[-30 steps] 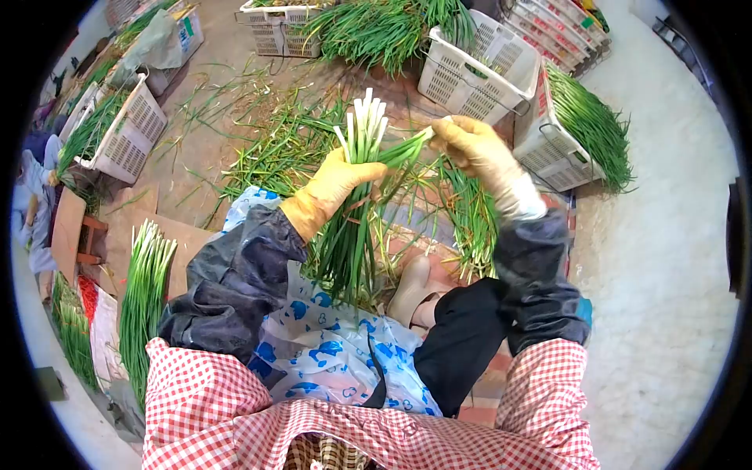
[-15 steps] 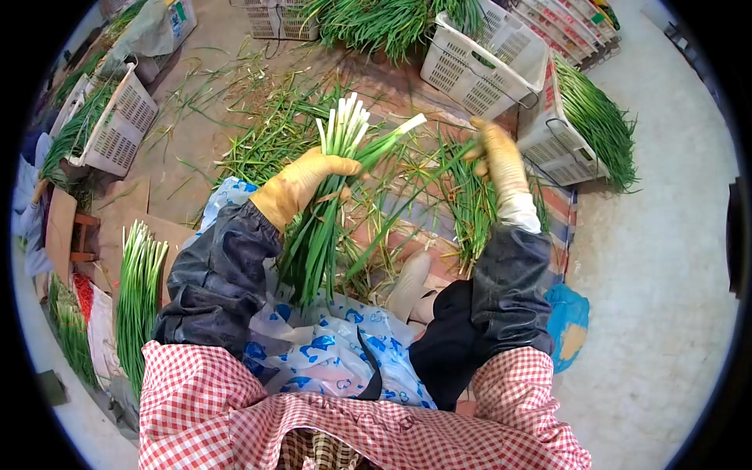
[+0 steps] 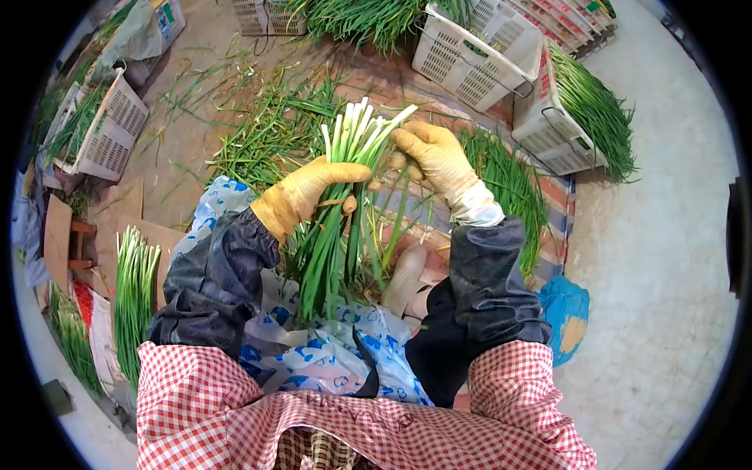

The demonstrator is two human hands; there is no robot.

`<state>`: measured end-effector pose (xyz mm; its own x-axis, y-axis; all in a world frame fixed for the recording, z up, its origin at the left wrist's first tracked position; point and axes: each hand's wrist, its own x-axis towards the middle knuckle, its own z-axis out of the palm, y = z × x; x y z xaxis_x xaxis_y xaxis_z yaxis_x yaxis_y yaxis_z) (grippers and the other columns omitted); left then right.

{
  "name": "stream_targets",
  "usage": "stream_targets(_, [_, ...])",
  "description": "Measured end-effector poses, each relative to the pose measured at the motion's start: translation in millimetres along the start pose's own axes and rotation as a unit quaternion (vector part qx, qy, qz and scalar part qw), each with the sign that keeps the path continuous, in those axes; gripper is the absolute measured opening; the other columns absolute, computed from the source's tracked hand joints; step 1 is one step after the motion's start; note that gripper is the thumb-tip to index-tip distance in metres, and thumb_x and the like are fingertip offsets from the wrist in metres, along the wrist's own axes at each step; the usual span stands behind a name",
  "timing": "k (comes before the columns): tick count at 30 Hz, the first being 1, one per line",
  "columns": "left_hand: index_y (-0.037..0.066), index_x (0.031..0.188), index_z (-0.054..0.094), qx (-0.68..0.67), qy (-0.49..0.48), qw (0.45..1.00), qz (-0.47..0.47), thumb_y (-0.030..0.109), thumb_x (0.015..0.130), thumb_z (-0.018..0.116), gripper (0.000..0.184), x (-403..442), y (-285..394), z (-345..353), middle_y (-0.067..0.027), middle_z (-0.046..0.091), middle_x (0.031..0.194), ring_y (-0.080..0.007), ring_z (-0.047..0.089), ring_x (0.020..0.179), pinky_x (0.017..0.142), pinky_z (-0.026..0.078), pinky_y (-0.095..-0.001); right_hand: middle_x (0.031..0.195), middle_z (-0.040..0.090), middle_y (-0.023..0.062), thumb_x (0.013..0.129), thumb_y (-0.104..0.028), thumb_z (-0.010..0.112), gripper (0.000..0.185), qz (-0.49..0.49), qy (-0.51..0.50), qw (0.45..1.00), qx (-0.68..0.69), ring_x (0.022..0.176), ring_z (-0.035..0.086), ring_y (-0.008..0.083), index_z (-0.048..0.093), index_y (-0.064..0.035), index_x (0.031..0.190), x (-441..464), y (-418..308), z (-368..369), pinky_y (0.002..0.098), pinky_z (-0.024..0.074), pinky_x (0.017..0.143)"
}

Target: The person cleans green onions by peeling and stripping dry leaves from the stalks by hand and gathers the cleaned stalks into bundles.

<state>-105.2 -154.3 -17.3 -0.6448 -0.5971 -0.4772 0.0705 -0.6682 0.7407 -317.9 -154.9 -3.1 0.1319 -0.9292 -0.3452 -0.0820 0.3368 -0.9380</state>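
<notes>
My left hand (image 3: 301, 196), in a yellow glove, is wrapped round a bunch of green onions (image 3: 333, 258). Their white ends (image 3: 356, 129) point up and away, and the green leaves hang toward my lap. Close to the right side of those white ends is my right hand (image 3: 435, 157), also gloved in yellow, its fingers curled inward. The fingertips are beside the outermost stalk; whether they pinch it or a thin leaf below them is unclear. A patterned plastic sheet (image 3: 313, 360) covers my lap under the bunch.
Loose green leaves (image 3: 270, 137) litter the floor ahead. More greens (image 3: 509, 196) lie right of my right hand. White crates (image 3: 470, 66) stand at the back right, another crate (image 3: 113, 129) at the left. Trimmed green onions (image 3: 135, 305) lie at left, a blue bag (image 3: 565, 313) at right.
My right hand has come left from out by the crates to the white ends of the bunch. The left hand keeps its hold, nearly in place.
</notes>
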Motion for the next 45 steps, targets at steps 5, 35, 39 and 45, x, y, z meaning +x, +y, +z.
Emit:
stream_targets(5, [0.004,0.097,0.061,-0.049,0.002,0.998,-0.046,0.022,0.082,0.064,0.024,1,-6,-10,-0.0073,0.067,0.085,-0.0119,0.055,0.051,0.047,0.046,-0.0242,0.092,0.066,0.0077,0.091,-0.022,0.056,0.027,-0.014,0.219,0.970,-0.107,0.066,0.059,0.0144,0.060,-0.0034,0.109,22,39,-89,0.0269,0.0480,0.057])
stream_targets(35, [0.005,0.096,0.062,0.006,-0.035,0.998,-0.045,0.020,0.078,0.067,0.024,5,-19,-17,-0.0039,0.066,0.081,-0.0093,0.055,0.050,0.044,0.046,-0.0218,0.103,0.065,0.0080,0.084,-0.024,0.064,0.033,-0.056,0.268,0.938,-0.214,0.079,0.057,0.0118,0.062,-0.0036,0.109,19,47,-126,0.0254,0.0446,0.068])
stream_targets(39, [0.005,0.100,0.061,-0.013,-0.016,0.999,-0.029,0.020,0.079,0.067,0.026,6,-16,-20,-0.0039,0.067,0.082,-0.0094,0.056,0.051,0.046,0.047,-0.0216,0.140,0.038,0.0132,0.085,-0.034,0.062,0.063,-0.076,0.133,0.981,-0.116,0.114,0.049,0.0229,0.036,-0.0112,0.138,-9,3,-47,0.0286,0.0460,0.082])
stream_targets(45, [0.006,0.100,0.060,0.010,-0.043,0.994,-0.104,0.021,0.079,0.067,0.027,15,-30,-8,-0.0049,0.065,0.086,-0.0116,0.060,0.063,0.054,0.050,-0.0245,0.112,0.060,0.0110,0.084,-0.042,0.063,0.054,-0.163,0.146,0.951,-0.220,0.104,0.057,0.0193,0.053,-0.0074,0.125,9,16,27,0.0297,0.0476,0.082])
